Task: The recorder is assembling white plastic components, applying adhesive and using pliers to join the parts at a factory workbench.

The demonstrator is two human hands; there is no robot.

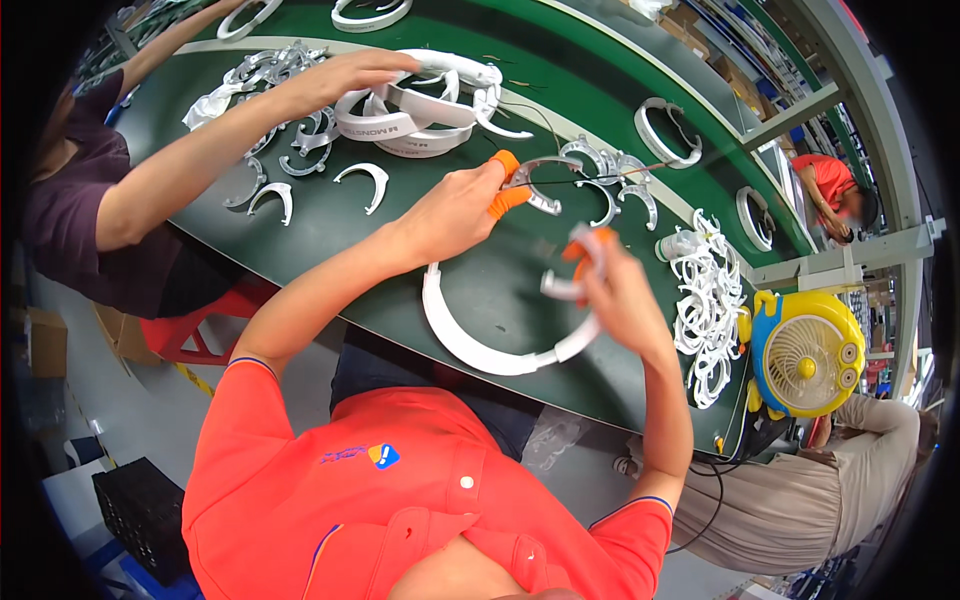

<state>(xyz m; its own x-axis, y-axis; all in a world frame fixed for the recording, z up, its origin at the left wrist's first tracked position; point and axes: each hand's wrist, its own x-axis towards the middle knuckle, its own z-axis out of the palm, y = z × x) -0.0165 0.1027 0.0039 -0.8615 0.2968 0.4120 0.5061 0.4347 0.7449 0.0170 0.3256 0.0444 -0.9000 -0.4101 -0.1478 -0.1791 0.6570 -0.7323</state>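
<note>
My left hand [455, 212], with orange finger covers on thumb and forefinger, pinches a grey C-shaped bracket [545, 198]. A thin dark wire runs across the bracket to the right. My right hand [622, 295], also with orange finger covers and smeared by motion, grips a pale C-shaped piece [562, 288]. Below and between my hands is a white headphone headband [475, 340], its curve toward me. Its right end comes close to my right hand; whether they touch I cannot tell. More grey brackets [605, 165] lie just beyond my left hand.
A pile of white C-shaped parts [705, 310] covers the table's right end, near a yellow fan [808, 355]. At left, a co-worker's hand [375, 72] rests on stacked white headbands [405, 125]. Single headbands [648, 125] lie along the green strip [560, 75] behind.
</note>
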